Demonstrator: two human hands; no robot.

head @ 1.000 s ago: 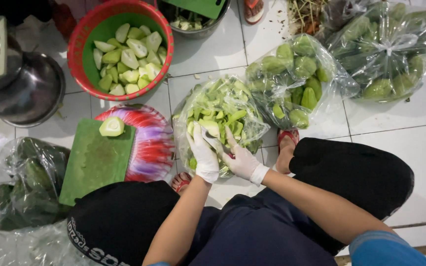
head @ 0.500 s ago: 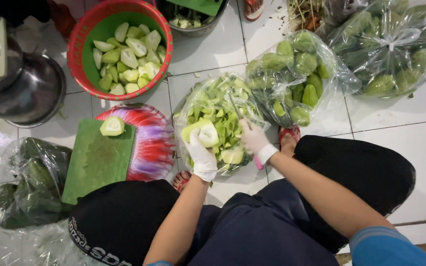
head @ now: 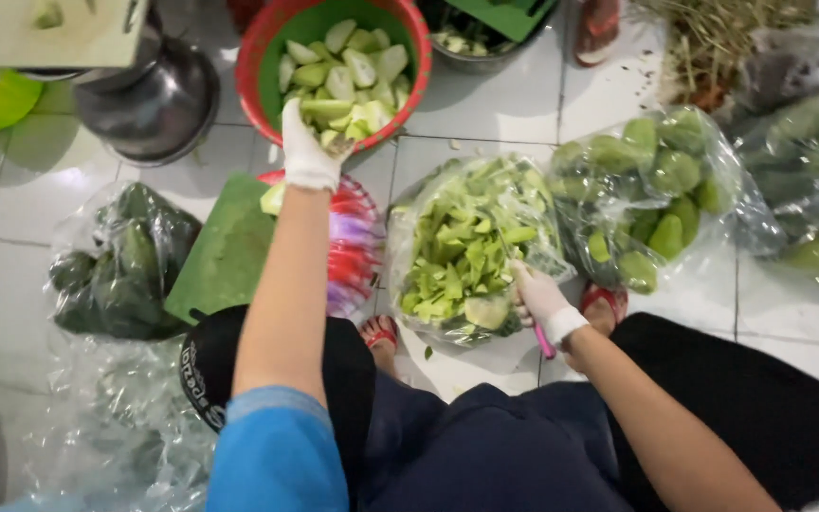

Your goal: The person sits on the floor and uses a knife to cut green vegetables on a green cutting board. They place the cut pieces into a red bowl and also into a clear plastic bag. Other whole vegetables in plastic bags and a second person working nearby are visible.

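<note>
Gloved left hand (head: 308,147) over red plastic basin (head: 260,43) of pale green fruit slices (head: 345,74), grip unclear; gloved right hand (head: 540,296) clasping pink-handled knife (head: 543,339) beside clear bag of green peelings (head: 466,256).

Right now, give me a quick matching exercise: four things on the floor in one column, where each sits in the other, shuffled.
Things:
1. red basin
2. green cutting board
3. bag of peelings
4. steel pot

Places:
A. under the right hand
B. upper left, beside the basin
C. under the left hand, holding peeled pieces
D. left of the left forearm, on the striped mat

Pairs: 1-C, 2-D, 3-A, 4-B
</note>
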